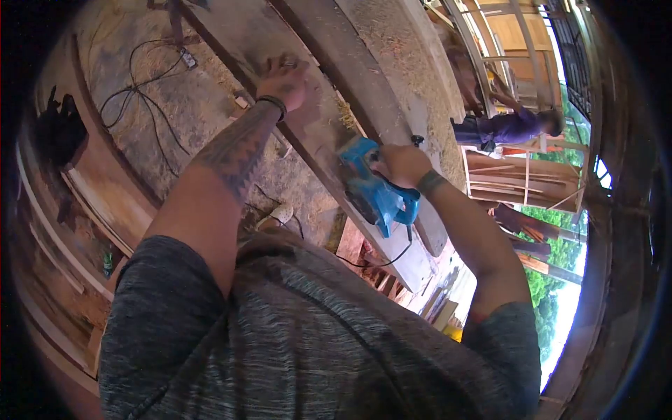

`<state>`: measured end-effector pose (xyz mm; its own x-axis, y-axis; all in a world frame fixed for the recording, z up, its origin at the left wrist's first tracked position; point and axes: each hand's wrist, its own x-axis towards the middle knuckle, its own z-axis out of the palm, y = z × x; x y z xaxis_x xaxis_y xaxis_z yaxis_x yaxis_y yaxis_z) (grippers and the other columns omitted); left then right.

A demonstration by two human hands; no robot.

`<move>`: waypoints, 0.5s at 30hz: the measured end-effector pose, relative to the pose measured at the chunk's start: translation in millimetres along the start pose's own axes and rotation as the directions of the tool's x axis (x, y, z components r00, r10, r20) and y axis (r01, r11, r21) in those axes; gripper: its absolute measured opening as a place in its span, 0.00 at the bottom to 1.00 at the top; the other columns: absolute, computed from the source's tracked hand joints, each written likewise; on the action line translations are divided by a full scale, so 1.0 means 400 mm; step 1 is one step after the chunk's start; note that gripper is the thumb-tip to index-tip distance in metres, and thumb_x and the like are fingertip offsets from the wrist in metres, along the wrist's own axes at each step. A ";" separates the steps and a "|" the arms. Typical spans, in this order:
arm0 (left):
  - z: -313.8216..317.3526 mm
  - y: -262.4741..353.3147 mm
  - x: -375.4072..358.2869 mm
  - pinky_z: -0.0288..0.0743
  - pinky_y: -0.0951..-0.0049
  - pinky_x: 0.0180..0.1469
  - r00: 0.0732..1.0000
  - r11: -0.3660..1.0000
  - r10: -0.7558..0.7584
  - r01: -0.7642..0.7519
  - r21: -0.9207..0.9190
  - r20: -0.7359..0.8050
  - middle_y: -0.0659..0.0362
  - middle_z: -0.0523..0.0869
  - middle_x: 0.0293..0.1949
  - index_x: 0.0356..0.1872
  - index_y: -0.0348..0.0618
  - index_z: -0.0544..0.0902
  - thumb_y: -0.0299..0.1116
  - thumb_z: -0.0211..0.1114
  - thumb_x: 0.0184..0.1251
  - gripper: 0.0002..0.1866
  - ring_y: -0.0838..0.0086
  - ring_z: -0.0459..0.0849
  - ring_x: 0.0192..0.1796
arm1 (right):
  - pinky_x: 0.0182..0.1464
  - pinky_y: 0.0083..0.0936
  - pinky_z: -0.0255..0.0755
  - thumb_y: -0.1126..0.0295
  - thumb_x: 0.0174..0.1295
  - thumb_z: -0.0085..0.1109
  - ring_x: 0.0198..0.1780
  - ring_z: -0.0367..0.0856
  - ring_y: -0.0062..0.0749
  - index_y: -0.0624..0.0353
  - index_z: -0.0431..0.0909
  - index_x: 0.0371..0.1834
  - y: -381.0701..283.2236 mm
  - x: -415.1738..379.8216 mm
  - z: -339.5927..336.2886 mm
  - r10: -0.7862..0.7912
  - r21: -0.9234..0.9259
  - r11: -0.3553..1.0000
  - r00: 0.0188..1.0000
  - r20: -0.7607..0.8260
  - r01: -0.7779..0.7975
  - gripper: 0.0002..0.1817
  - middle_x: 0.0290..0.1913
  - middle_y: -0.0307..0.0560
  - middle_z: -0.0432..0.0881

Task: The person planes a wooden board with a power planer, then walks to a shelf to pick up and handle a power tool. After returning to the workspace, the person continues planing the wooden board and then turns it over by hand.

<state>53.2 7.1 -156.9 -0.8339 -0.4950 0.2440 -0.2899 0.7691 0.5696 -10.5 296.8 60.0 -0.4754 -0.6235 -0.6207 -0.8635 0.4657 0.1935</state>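
Observation:
My left hand (pixel 285 82), with a dark band at the wrist, rests on a long wooden plank (pixel 245 33), its fingers bent but apart. My right hand (pixel 406 165) is wrapped round the grip of a blue electric planer (pixel 381 192). The planer sits on the same plank, nearer to its close end. From the planer's rear a dark cord (pixel 383 263) loops down and left past my shirt. The planer's underside is hidden against the wood.
A second plank (pixel 353 70) lies alongside on the right. Shavings and tangled cables (pixel 131 88) with an outlet box (pixel 187 58) cover the floor at left. A person in purple (pixel 514 129) stands by wooden frames. More boards (pixel 115 199) stand at far left.

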 end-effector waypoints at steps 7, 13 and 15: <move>-0.044 0.024 -0.009 0.60 0.38 0.75 0.995 0.993 0.056 -0.047 0.106 -0.081 0.51 0.83 0.64 0.59 0.51 0.80 0.41 0.62 0.70 0.18 0.50 0.73 0.72 | 0.58 0.54 0.78 0.47 0.75 0.52 0.52 0.86 0.63 0.64 0.83 0.56 -0.021 0.001 -0.011 0.185 0.129 0.973 0.981 0.053 -0.190 0.28 0.50 0.67 0.87; -0.014 0.011 0.005 0.59 0.38 0.75 0.992 0.990 0.088 -0.077 0.118 -0.094 0.51 0.83 0.64 0.57 0.49 0.80 0.43 0.62 0.69 0.19 0.48 0.73 0.72 | 0.45 0.34 0.80 0.61 0.76 0.54 0.40 0.86 0.39 0.62 0.84 0.53 0.155 -0.125 0.013 0.266 0.596 0.802 0.873 -0.409 0.035 0.16 0.37 0.52 0.85; -0.018 0.012 0.017 0.58 0.38 0.75 0.995 0.990 0.076 -0.067 0.122 -0.064 0.51 0.83 0.65 0.57 0.50 0.81 0.45 0.62 0.69 0.19 0.48 0.73 0.72 | 0.41 0.30 0.77 0.61 0.77 0.55 0.36 0.84 0.32 0.61 0.84 0.51 0.180 -0.224 0.087 0.543 0.818 0.566 0.792 -0.278 -0.101 0.15 0.34 0.48 0.84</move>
<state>49.4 4.3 -146.9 -0.8216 -0.4605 0.3362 -0.2882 0.8442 0.4520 -24.1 408.2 103.1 -0.8923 -0.4159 -0.1756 -0.3033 0.8403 -0.4493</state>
